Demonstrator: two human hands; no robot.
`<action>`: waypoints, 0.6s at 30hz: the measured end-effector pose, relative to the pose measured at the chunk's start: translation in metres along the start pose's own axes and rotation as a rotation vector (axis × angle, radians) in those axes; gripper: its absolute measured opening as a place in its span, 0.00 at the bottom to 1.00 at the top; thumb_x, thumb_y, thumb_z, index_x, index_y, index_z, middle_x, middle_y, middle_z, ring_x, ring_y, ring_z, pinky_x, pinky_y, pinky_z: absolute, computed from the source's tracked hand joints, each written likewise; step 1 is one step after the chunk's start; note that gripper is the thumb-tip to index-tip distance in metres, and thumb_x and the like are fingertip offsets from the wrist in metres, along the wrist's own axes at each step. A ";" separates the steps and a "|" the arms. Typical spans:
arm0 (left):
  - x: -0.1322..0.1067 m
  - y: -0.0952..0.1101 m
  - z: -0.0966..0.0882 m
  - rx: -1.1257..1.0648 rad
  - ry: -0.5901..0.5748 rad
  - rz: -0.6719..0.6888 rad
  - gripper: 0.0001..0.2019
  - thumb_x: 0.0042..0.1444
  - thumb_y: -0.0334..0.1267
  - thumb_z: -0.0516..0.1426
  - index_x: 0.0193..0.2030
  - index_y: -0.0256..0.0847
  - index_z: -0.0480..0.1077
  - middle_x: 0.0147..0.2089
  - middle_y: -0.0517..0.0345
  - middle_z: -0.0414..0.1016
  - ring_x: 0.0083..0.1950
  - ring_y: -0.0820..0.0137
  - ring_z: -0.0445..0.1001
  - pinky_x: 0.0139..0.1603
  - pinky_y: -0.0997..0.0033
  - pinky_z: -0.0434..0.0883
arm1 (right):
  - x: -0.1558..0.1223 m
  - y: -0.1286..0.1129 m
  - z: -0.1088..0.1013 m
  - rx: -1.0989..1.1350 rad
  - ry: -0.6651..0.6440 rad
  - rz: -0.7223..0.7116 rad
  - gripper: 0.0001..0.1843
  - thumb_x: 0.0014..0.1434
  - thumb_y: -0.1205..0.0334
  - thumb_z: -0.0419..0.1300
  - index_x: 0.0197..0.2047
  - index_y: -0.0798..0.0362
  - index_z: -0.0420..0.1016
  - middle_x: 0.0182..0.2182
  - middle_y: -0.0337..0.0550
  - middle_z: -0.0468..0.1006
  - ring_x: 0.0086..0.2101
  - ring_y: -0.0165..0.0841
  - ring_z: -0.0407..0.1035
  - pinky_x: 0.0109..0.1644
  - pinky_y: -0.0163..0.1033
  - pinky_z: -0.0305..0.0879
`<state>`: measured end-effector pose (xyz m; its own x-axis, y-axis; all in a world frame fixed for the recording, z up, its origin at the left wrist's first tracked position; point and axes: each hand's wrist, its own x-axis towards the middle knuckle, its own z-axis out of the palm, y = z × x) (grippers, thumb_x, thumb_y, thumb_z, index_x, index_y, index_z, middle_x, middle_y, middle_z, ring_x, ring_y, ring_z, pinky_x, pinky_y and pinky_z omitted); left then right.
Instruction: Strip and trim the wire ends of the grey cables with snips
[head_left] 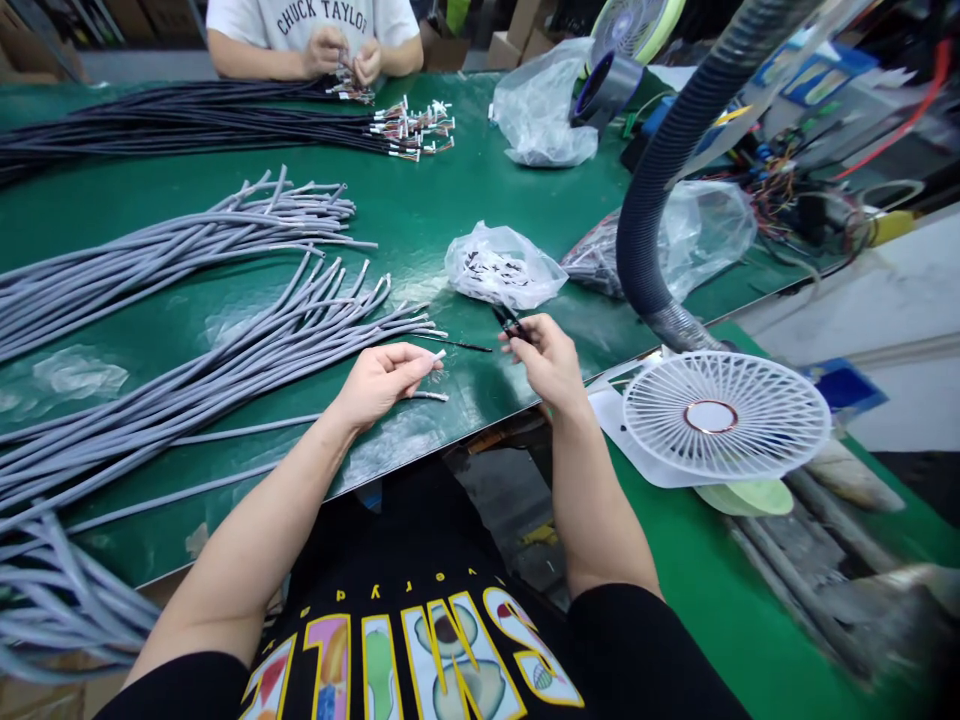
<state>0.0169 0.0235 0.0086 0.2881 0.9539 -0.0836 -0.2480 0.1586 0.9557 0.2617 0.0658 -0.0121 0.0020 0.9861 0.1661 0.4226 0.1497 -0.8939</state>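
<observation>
My left hand (379, 380) is closed in a pinch on the end of a grey cable (247, 430) that trails left across the green table (480, 200). Its white tip shows at my fingertips. My right hand (547, 360) is closed on a small black piece (508, 322), held up just right of the cable end. A thin black strip (457, 345) lies on the table between my hands. Behind them sits a clear plastic bag of small black parts (502, 265).
Bundles of grey cables (187, 300) cover the left of the table. Black cables with connectors (225, 120) lie at the far side, where another person's hands (345, 55) work. A white fan (724, 415), a dark flexible hose (660, 190) and more plastic bags (540, 105) stand to the right.
</observation>
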 end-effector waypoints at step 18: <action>-0.003 0.005 0.006 0.149 0.051 0.103 0.13 0.47 0.45 0.66 0.29 0.35 0.77 0.20 0.62 0.69 0.21 0.79 0.59 0.24 0.76 0.57 | -0.075 -0.057 0.036 0.661 -0.433 0.294 0.11 0.59 0.55 0.59 0.38 0.55 0.70 0.11 0.25 0.60 0.11 0.21 0.49 0.17 0.30 0.45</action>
<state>0.0208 0.0198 0.0153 0.2204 0.9754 0.0066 -0.1333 0.0235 0.9908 0.2051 -0.0142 0.0113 -0.3757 0.9119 -0.1651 -0.1584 -0.2387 -0.9581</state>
